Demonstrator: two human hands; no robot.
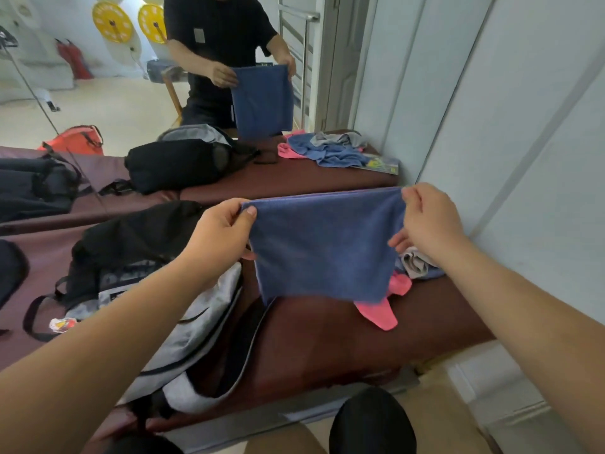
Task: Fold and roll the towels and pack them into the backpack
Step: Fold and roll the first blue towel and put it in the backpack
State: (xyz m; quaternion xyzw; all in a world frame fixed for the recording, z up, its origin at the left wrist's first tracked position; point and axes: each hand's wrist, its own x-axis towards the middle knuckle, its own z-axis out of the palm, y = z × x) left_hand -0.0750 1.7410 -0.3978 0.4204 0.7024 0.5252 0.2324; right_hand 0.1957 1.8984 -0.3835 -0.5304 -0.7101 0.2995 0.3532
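While hands (219, 231) (429, 221) pinch blue towel (327, 247) | maroon bench (327, 348) below | mirror (98, 103) behind

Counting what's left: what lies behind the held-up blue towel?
A pink towel and a grey towel poke out past the blue towel; how many more lie behind it is covered.

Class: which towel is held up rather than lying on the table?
The blue towel, pinched at its top corners by the left hand and right hand; the pink towel and grey towel lie crumpled on the table.
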